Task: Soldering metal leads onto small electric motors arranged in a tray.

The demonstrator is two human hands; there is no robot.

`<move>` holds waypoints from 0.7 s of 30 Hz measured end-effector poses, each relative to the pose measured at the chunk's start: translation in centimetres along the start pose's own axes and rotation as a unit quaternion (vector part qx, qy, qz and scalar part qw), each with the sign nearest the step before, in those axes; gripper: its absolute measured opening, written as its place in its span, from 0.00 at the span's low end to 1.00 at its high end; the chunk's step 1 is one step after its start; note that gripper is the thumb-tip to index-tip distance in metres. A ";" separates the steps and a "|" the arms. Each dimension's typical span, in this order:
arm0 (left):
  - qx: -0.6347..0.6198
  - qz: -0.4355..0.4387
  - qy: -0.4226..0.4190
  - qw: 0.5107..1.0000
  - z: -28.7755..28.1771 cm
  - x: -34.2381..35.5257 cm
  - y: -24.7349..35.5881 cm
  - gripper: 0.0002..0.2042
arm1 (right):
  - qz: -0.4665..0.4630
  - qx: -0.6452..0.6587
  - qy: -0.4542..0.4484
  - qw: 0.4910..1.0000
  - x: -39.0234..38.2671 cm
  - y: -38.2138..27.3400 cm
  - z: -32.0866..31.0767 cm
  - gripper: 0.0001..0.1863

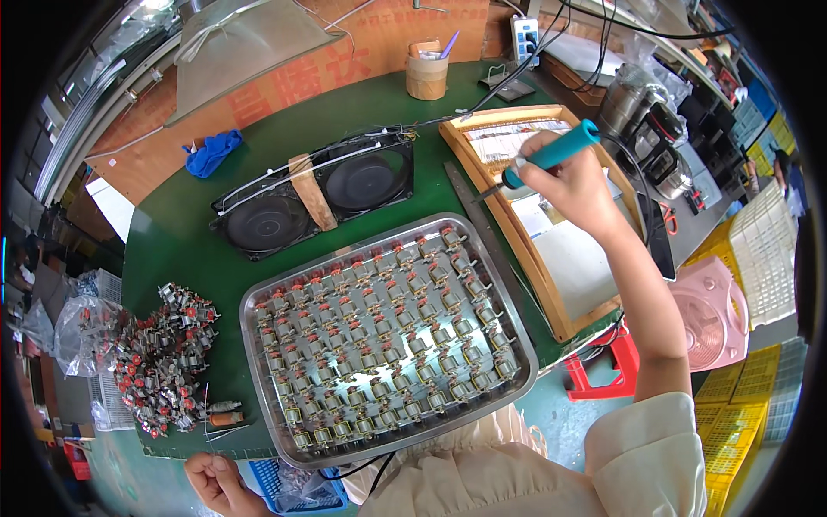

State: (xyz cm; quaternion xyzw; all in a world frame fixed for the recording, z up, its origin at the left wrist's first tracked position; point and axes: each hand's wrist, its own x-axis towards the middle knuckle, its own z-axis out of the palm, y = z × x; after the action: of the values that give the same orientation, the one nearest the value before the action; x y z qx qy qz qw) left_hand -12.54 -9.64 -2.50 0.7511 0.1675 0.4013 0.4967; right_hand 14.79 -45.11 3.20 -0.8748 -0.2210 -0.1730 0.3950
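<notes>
My right hand (551,181) grips a teal-handled soldering iron (560,145) above the wooden-framed tray (568,319) at the right, its thin tip pointing down-left. A steel tray (247,319) in the middle holds several rows of small metal motors (383,353) with red tops. My left hand (220,482) is low at the left, below the bench edge, its fingers curled closed with nothing visible in them. A heap of similar motor parts (168,370) lies left of the tray, beside tweezers and small cylinders (226,419).
A twin black fan unit (267,228) stands behind the tray. A blue cloth (211,153), pen cup (426,77), power strip (525,41) and steel vessel (624,103) sit farther back. A pink fan (711,314), red stool (603,379) and yellow crates (724,431) are at the right.
</notes>
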 end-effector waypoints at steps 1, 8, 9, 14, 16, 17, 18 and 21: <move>0.003 0.001 0.002 1.000 -0.2 -0.1 0.0 0.05 | -0.035 0.008 0.013 0.999 -0.4 0.3 0.0 0.06; 0.008 0.007 -0.018 1.000 -0.4 0.2 -0.3 0.05 | 0.006 0.016 0.045 0.999 0.0 0.5 0.3 0.06; -0.004 0.008 -0.027 1.000 -0.1 0.2 -0.3 0.05 | 0.010 0.011 0.046 0.999 -0.1 0.7 0.3 0.06; 0.036 0.010 0.000 0.999 -0.8 0.0 -0.3 0.05 | -0.014 0.020 -0.019 1.000 -1.0 0.3 -0.5 0.07; 0.040 0.009 0.000 0.999 -0.9 0.0 -0.4 0.05 | 0.015 0.047 -0.012 0.999 -1.3 0.1 -0.8 0.07; 0.035 0.008 -0.011 0.999 -0.8 0.0 -0.4 0.05 | -0.006 0.010 0.004 1.000 -0.9 0.0 -0.8 0.07; 0.030 0.007 -0.021 0.999 -0.7 0.0 -0.3 0.05 | -0.014 0.008 0.033 0.999 -0.6 0.1 -0.4 0.07; 0.022 0.013 -0.020 0.999 -0.1 0.1 0.1 0.05 | -0.016 0.004 0.030 0.999 -0.1 1.1 0.6 0.07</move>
State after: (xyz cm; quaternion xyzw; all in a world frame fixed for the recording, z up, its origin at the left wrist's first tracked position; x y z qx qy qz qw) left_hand -12.61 -9.56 -2.35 0.7719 0.1561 0.3888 0.4782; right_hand 15.40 -45.28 2.09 -0.8637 -0.2242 -0.2046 0.4025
